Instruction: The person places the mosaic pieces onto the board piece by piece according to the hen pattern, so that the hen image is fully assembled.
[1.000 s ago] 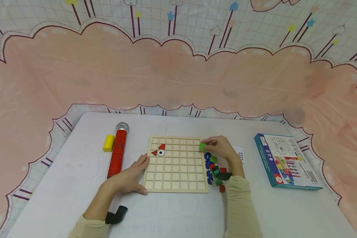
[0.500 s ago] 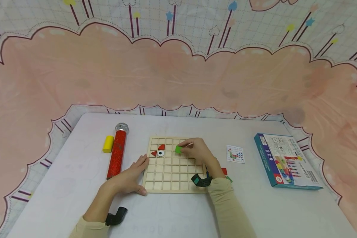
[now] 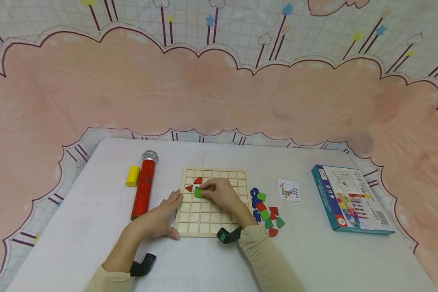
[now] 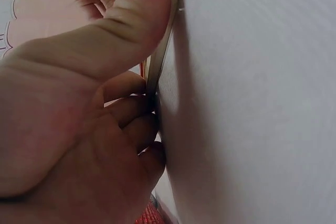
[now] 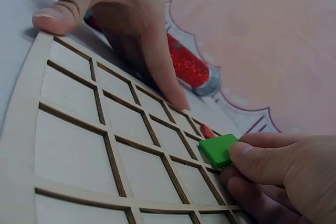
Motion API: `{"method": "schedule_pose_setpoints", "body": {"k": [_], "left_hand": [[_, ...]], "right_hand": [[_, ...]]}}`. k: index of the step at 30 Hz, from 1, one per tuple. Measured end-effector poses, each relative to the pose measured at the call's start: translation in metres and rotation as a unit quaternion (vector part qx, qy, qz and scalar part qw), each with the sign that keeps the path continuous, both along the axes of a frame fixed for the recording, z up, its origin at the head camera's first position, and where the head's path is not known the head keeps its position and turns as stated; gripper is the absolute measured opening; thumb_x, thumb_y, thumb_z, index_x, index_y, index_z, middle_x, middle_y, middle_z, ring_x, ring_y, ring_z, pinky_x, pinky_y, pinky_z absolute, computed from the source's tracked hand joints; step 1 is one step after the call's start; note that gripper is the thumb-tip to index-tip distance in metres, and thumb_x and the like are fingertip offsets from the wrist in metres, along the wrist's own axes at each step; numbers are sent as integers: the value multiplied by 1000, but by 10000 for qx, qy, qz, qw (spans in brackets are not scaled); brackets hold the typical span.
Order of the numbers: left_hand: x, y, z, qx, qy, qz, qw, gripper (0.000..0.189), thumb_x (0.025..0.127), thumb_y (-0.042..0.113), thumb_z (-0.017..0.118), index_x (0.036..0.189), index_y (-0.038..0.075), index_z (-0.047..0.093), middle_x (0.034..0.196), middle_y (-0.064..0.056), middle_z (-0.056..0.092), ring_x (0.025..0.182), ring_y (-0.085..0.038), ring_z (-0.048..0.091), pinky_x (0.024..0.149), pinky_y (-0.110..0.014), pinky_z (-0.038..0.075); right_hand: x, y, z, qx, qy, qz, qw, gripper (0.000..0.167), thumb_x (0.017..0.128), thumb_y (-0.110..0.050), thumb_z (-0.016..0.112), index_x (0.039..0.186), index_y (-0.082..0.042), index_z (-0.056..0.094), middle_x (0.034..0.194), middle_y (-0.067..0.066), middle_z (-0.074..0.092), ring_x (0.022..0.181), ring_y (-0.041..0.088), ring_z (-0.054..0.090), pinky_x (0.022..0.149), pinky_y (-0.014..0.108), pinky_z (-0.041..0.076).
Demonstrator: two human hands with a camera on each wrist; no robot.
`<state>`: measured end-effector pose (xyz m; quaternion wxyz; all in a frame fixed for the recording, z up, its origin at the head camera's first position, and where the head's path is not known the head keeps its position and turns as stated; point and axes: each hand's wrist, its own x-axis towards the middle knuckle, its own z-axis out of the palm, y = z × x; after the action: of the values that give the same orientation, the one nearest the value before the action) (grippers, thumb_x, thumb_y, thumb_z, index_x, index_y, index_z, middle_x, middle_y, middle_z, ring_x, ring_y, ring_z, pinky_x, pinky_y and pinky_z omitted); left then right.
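Note:
My right hand [image 3: 224, 194] pinches a green square tile [image 5: 218, 150] between thumb and fingers. The tile is low over the left part of the wooden grid board [image 3: 209, 217], just below a round black-and-white eye piece [image 3: 195, 187] that it and the fingers partly cover. A red quarter-round piece [image 3: 198, 180] and a red triangle [image 3: 189, 188] lie in nearby cells. My left hand [image 3: 155, 219] rests against the board's left edge, its thumb at the near corner and its fingers spread along the side. In the left wrist view the fingertips touch the tabletop beside the board.
Several loose blue, green and red pieces [image 3: 264, 215] lie right of the board. Beyond them are a printed pattern card [image 3: 288, 190] and a flat box [image 3: 361, 198]. A red microphone [image 3: 144, 188] and a yellow cylinder [image 3: 133, 176] lie to the left.
My right hand has carried the green tile leftward from the board's right edge to beside the eye piece. The loose pieces and card are uncovered. My left hand has stayed put.

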<state>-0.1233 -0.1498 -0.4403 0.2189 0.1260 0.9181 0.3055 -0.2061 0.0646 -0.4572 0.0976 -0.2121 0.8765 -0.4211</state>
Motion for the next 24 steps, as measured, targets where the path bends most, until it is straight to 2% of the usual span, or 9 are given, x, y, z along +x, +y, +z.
{"method": "schedule_pose_setpoints", "body": {"k": [7, 24], "left_hand": [[1, 1, 2, -31, 70, -38, 10000, 115, 61, 24, 87, 151, 4, 19, 161, -13, 7, 146, -41, 10, 116, -54, 21], [2, 0, 4, 45, 73, -95, 9999, 114, 61, 24, 87, 151, 2, 19, 160, -15, 6, 146, -39, 7, 116, -55, 19]], "right_hand": [[1, -4, -2, 257, 126, 118, 9995, 13, 86, -20, 70, 97, -17, 76, 93, -3, 72, 74, 2, 58, 66, 16, 49], [2, -5, -4, 314, 191, 235, 9990, 14, 85, -16, 71, 98, -15, 75, 93, -1, 70, 74, 4, 59, 65, 16, 49]]}}
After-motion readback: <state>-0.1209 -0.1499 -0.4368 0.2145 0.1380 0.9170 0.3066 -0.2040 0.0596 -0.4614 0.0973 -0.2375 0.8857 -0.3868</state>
